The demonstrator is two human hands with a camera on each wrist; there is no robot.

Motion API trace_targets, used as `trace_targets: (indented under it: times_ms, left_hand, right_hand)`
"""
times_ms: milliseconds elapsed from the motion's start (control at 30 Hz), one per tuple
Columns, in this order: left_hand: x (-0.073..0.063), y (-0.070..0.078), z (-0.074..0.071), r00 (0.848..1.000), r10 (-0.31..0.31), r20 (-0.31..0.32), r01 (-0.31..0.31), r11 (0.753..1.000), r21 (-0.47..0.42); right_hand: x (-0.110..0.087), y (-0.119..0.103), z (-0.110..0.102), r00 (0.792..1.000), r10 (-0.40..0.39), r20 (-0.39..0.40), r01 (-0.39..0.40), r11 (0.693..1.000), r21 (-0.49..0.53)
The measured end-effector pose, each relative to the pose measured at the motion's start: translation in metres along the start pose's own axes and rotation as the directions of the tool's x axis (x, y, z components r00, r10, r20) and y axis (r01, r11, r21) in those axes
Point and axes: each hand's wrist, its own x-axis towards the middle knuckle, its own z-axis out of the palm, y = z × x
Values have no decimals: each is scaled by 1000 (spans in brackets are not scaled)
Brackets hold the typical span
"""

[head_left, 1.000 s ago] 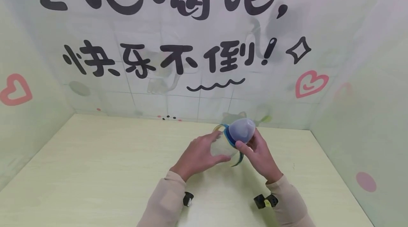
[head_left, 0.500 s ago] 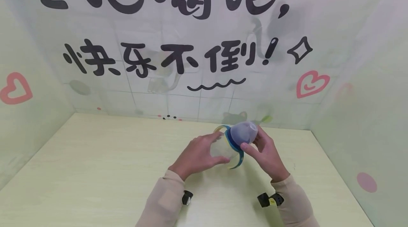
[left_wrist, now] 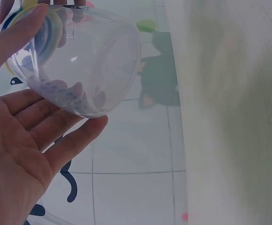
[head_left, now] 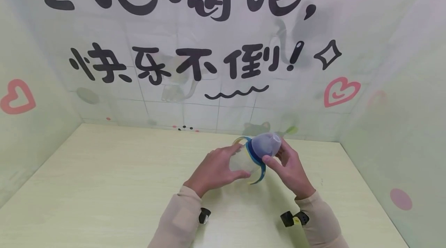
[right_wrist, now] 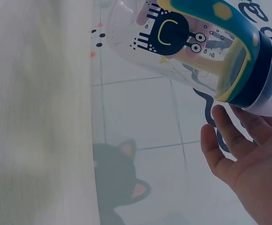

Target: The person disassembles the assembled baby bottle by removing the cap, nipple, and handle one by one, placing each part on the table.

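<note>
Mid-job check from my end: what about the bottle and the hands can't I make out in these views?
- Head view: most fingers of the left hand, hidden behind the clear bottle.
- Head view: fingertips of the right hand, thumb aside, hidden behind the lilac cap.
- Right wrist view: the cap's tip, cut off by the right edge.
- Right wrist view: part of the teal handle, cut off by the top edge.

Head view's pretty bright, soft even light, with the backdrop (head_left: 200, 114) kinda washed out and fuzzy shadows on the counter (head_left: 118, 182). Both wrist views are way dimmer and greyer, fine detail a bit mushy, soft dark patches on the counter there too. Tiny glint on the clear bottle (left_wrist: 96, 61) in the left one.
</note>
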Motion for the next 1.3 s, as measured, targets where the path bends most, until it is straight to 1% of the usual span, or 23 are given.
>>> trace_targets:
  times_ms: [200, 333, 500, 733, 967, 1133, 1300]
  left_hand:
    - [0, -3, 2, 1000, 6, -27, -5, 999, 33]
    - [0, -4, 2, 1000, 6, -30, -5, 999, 45]
    - [0, -5, 1, 999, 11, -31, -10, 999, 34]
    - [1, -8, 3, 999, 18, -33, -16, 998, 63]
    - [1, -10, 2, 999, 19, -40, -17, 998, 57]
    - [0, -10, 0, 999, 16, -33, -14, 999, 50]
    - [-1, -11, -1, 999, 11, -35, -9, 999, 53]
  right_hand:
    - [1, 2, 3, 1000, -16, -23, 15, 999, -39]
    - [1, 4, 5, 999, -18, -26, 16, 999, -52]
    - [1, 3, 4, 999, -19, -36, 17, 998, -62]
    - [1, -3, 1, 998, -14, -63, 9, 997, -77]
    - [2, -6, -6, 994, -27, -103, 20, 998, -63]
    - [1, -6, -15, 985, 22, -171, -31, 998, -47]
    - [1, -4, -24, 970, 81, -231, -107, 989, -101]
